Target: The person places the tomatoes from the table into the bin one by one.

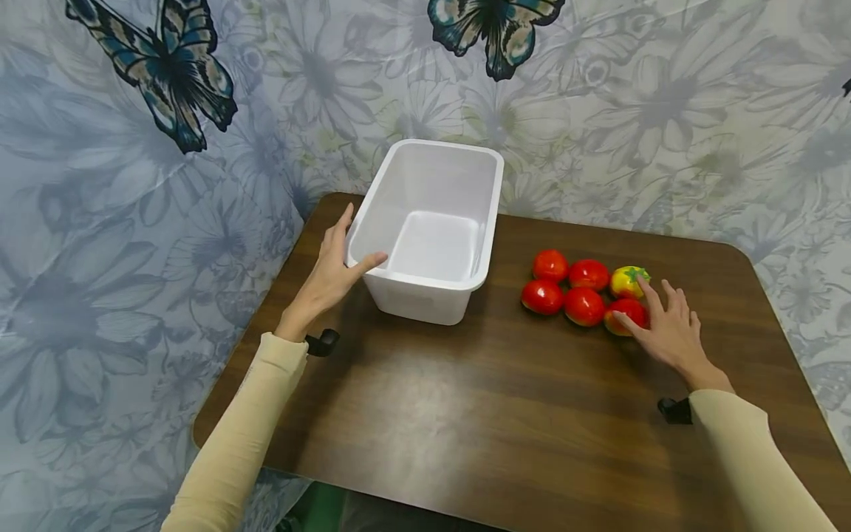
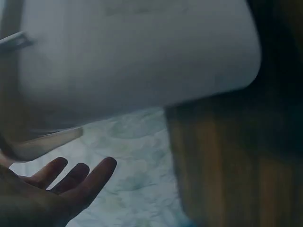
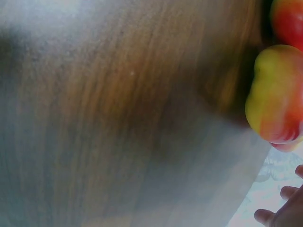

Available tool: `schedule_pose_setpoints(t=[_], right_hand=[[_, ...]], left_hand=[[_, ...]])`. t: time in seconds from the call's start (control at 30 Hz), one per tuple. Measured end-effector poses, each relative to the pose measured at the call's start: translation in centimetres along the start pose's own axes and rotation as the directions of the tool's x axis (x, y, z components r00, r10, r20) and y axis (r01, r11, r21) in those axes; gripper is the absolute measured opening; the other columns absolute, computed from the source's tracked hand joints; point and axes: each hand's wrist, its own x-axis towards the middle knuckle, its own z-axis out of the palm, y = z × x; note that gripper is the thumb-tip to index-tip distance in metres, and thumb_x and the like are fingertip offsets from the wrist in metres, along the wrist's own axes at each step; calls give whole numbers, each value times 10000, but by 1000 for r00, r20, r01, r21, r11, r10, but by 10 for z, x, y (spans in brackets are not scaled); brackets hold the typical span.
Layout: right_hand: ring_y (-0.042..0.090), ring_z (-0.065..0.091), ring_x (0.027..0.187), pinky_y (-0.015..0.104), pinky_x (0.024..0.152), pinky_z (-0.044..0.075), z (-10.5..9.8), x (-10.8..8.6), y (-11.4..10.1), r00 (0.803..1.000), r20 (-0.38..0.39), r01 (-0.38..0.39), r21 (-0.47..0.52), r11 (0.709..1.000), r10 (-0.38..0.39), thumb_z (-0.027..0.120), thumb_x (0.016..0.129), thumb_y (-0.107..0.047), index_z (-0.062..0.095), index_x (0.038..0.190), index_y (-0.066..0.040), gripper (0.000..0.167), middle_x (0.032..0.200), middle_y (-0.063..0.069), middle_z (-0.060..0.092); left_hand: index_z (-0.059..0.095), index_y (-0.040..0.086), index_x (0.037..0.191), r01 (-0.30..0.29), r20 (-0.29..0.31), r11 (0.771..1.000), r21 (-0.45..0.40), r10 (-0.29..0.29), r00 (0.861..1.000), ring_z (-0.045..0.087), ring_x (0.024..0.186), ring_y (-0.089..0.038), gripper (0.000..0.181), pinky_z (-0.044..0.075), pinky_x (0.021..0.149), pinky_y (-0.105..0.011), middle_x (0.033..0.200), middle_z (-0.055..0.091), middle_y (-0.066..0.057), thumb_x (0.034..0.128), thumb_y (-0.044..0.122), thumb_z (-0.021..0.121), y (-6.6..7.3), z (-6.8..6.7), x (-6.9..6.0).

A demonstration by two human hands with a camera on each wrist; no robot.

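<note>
In the head view a deep white bin (image 1: 435, 295) stands at the table's back left. My left hand (image 1: 330, 270) is at its near left corner, fingers spread and thumb over the rim; whether it touches, I cannot tell. The left wrist view has the bin wall (image 2: 142, 56) above my left hand (image 2: 61, 198). Several red tomatoes (image 1: 585, 306) lie in two rows on the right, with a yellow-green one (image 1: 627, 282) at the back right. My right hand (image 1: 671, 329), fingers apart, is beside the rightmost two. In the right wrist view a red-and-yellow tomato (image 3: 274, 94) lies near my right hand (image 3: 286, 213).
The brown wooden table (image 1: 425, 414) has rounded corners and runs back to a flowered wall cloth (image 1: 665, 111) with butterflies. A dark wrist strap piece (image 1: 323, 343) shows at the left cuff, another (image 1: 675, 411) at the right. Something green (image 1: 319, 508) is below the table's front edge.
</note>
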Motion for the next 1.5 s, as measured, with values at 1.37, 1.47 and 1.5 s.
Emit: schedule_pose_setpoints(t=[1.37,1.47,1.5], right_hand=[[560,418,1238,704,974,369,14,-9,-5,988,-74,-113,243,963,135,775,953,-360,417,1544,56,806,1440,412,410],[545,434,1238,685,973,379,15,-10,-5,983,-84,-136,253,958,162,781,949,-359,440,1540,36,788,1434,390,435],[541,437,1239,680,973,380,15,-10,-5,981,-89,-143,258,955,171,780,950,-360,443,1541,31,784,1429,384,442]], left_hand=[[72,221,1688,55,37,971,-233,-47,998,403,1424,-350,1145,334,1161,-585,1638,282,-130,866,291,867,-16,14,-1],[82,219,1687,56,37,971,-232,-49,998,409,1420,-339,1143,337,1159,-582,1636,289,-121,863,304,870,-15,14,0],[83,216,1687,56,38,972,-228,-49,998,408,1421,-336,1145,334,1162,-582,1638,288,-118,862,309,871,-15,15,1]])
